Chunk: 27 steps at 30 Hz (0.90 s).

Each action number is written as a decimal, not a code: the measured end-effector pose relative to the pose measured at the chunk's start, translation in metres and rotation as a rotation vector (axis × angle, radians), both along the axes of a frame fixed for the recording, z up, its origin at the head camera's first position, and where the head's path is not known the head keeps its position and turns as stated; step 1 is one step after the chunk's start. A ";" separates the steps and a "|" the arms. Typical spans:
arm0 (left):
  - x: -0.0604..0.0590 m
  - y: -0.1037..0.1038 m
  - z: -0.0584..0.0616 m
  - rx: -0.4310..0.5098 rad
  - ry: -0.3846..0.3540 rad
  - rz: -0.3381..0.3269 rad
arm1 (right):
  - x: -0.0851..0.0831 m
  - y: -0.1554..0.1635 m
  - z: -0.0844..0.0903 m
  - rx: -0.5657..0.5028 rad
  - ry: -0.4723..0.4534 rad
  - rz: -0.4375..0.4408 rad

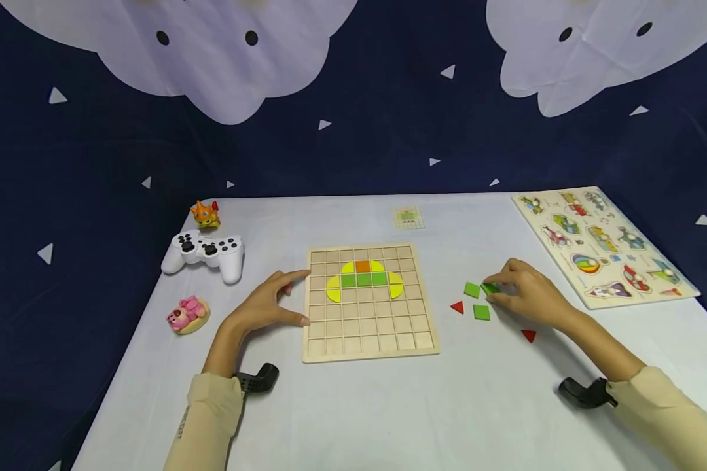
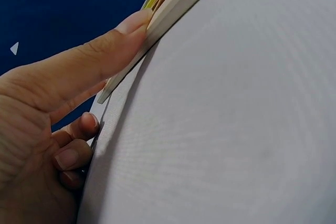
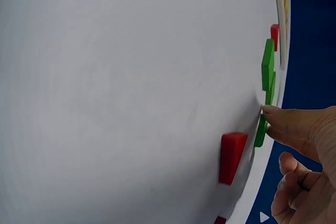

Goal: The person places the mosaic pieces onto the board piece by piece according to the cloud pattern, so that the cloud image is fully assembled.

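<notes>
A wooden grid board (image 1: pixel 368 340) lies mid-table, holding yellow, green and orange tiles in its upper rows. My left hand (image 1: pixel 299 296) rests flat beside it. Its thumb (image 2: pixel 113 51) presses against the board's left edge (image 2: pixel 173 3). My right hand (image 1: pixel 497 291) is right of the board and pinches a green square tile (image 1: pixel 490 288) at the table surface; in the right wrist view the fingertips (image 3: pixel 270 116) sit on that tile (image 3: pixel 259 134). Two more green squares (image 1: pixel 472 290) (image 1: pixel 481 312) and two red triangles (image 1: pixel 457 307) (image 1: pixel 528 335) lie loose around it.
A white game controller (image 1: pixel 203 252), an orange toy (image 1: pixel 206 214) and a pink toy (image 1: pixel 186 314) sit at the left. A peg puzzle board (image 1: pixel 603 245) lies at the right edge, and a small pattern card (image 1: pixel 409 218) behind the grid board. A dark blue backdrop hangs behind the table.
</notes>
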<state>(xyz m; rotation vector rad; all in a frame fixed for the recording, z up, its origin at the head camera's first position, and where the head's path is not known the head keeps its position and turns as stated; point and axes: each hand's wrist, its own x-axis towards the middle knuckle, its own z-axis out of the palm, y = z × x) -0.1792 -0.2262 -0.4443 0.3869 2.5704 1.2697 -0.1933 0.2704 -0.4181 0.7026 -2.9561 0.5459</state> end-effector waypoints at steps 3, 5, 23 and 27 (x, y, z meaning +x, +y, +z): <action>0.000 0.000 0.000 0.001 -0.005 0.004 | 0.000 0.002 0.000 0.010 0.000 0.012; 0.000 0.001 0.000 0.000 -0.007 0.001 | 0.000 0.003 0.000 0.015 0.010 0.024; 0.002 -0.001 0.001 0.015 -0.005 0.007 | -0.008 0.007 -0.001 0.028 0.074 0.028; 0.002 -0.001 0.001 0.007 -0.002 0.001 | -0.011 0.002 0.001 -0.027 0.098 0.017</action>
